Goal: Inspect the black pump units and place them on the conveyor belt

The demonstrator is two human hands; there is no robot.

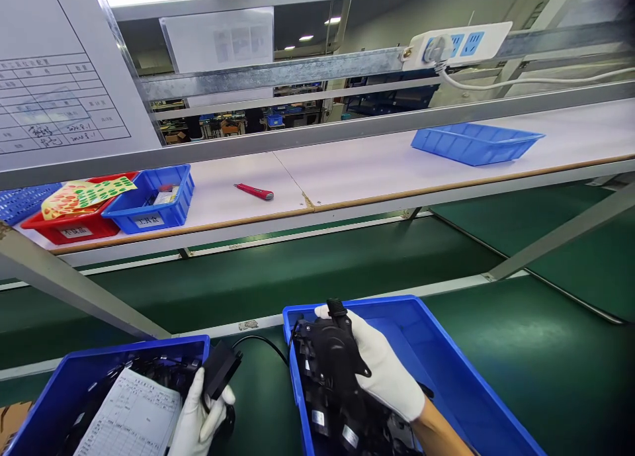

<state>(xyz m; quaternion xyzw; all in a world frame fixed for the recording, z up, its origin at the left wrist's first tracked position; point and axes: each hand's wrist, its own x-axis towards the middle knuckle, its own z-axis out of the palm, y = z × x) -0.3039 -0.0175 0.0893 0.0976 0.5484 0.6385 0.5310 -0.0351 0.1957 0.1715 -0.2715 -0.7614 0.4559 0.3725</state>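
Observation:
My left hand [196, 419], in a white glove, is closed around a small black rectangular block [219, 370] beside the left blue bin. From that block a thin black cable [262, 338] curves right toward the other bin. My right hand [380, 366], also gloved, grips a black moulded plastic part [337, 357] with a ribbed end at its top. It is over the left side of the right blue bin [489, 370], where several similar black parts [347, 429] lie. My right fingers are partly hidden behind the part.
The left blue bin [64, 376] holds black pieces under a printed form [133, 413]. On the white shelf [342, 171] are a red utility knife [254, 191], a red bin [74, 229], a small blue bin [149, 211] and a blue tray [476, 145]. A power strip [456, 45] hangs above.

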